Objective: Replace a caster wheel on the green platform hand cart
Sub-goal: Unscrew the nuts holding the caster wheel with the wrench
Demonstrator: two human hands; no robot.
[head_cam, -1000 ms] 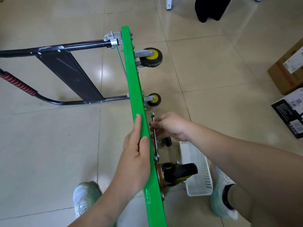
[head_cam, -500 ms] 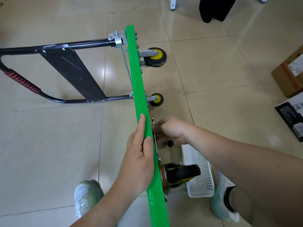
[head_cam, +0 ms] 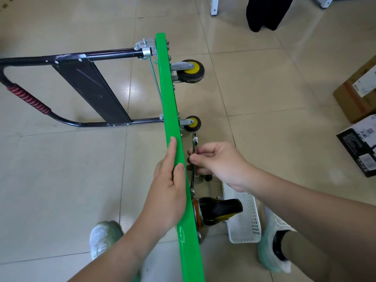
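The green platform cart (head_cam: pixel 165 94) stands on its side edge, its black folding handle (head_cam: pixel 89 86) lying to the left. My left hand (head_cam: pixel 168 192) grips the platform's top edge. My right hand (head_cam: pixel 215 161) pinches a flat metal wrench (head_cam: pixel 194 151) held against the platform's underside. Just below the wrench a large black caster (head_cam: pixel 218 210) with an orange base is mounted. Two yellow-hubbed casters (head_cam: pixel 190 71) (head_cam: pixel 192 123) stick out at the far end.
A white perforated basket (head_cam: pixel 247 224) lies on the tiled floor right of the near caster. Cardboard boxes (head_cam: pixel 358 94) and a black box (head_cam: pixel 360 145) sit at the right edge. My shoes (head_cam: pixel 104 237) (head_cam: pixel 274 245) flank the cart. Dark cloth (head_cam: pixel 264 11) hangs at the top.
My right hand has shifted slightly on the wrench, its fingers now pinching the wrench's shaft. The view has moved a little. My left hand keeps its grip on the platform.
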